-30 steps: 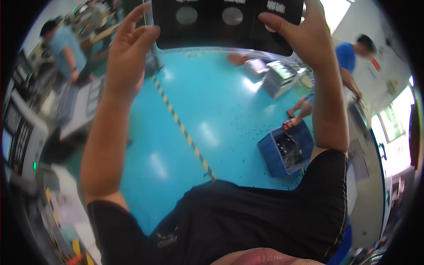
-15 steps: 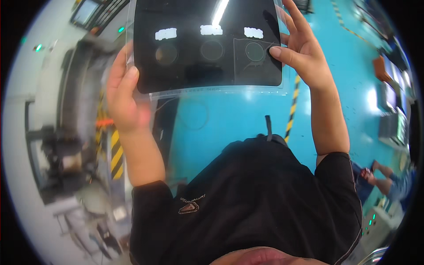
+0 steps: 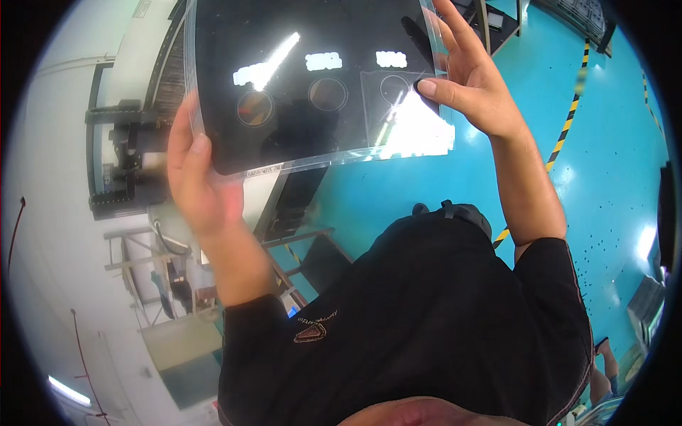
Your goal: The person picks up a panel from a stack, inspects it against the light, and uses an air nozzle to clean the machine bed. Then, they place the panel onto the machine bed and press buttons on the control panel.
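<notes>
Both my hands hold up a glossy black rectangular panel (image 3: pixel 298 135) with a clear plastic border (image 3: pixel 277 170) along its edges. Three round outlines and three white patches lie in a row across it, and bright light reflects off its lower right. My left hand (image 3: pixel 199 170) grips the left edge near the lower corner, with the thumb on the front. At the right edge my right hand (image 3: pixel 472 89) has its thumb pressed on the front near the right-hand circle, its other fingers at or behind the edge. The top of the panel runs out of view.
Below is a blue floor (image 3: pixel 376 192) with yellow-and-black striped tape (image 3: pixel 568 124). To the left stand dark equipment (image 3: pixel 117 160) and a metal frame (image 3: pixel 135 273) near a pale wall. A dark rack (image 3: pixel 497 25) is at the upper right. Part of another person (image 3: pixel 604 366) shows at the lower right.
The panel has tilted, its left side lower, and shifted slightly left. Glare has spread over its lower right. The surroundings have swung round as I turn; both hands keep their hold.
</notes>
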A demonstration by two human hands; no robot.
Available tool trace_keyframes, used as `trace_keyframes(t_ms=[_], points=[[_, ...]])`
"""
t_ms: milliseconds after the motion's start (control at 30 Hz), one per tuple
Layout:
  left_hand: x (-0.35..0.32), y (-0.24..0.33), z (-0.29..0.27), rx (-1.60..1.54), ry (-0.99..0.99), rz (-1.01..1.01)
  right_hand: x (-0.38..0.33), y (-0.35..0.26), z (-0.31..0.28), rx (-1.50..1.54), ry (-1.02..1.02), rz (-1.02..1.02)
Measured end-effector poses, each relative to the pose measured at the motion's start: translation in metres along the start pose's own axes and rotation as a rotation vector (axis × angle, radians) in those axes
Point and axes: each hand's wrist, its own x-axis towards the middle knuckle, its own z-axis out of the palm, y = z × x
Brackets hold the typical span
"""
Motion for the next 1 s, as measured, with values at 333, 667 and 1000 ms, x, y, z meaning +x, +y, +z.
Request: trace_keyframes(t_ms=[333, 667, 1000], points=[[-0.027, 0.000, -0.022, 0.016, -0.004, 0.029, 0.005, 0.007, 0.026, -0.004, -0.002, -0.042], [-0.039, -0.002, -0.028, 0.000, -0.022, 0.016, 0.042, -0.082, 0.085, -0.175, 0.510, 0.896], [-0.038, -0.003, -0.027, -0.093, -0.081, -0.020, 0.008, -0.054, 0.056, -0.240, 0.055, 0.287]])
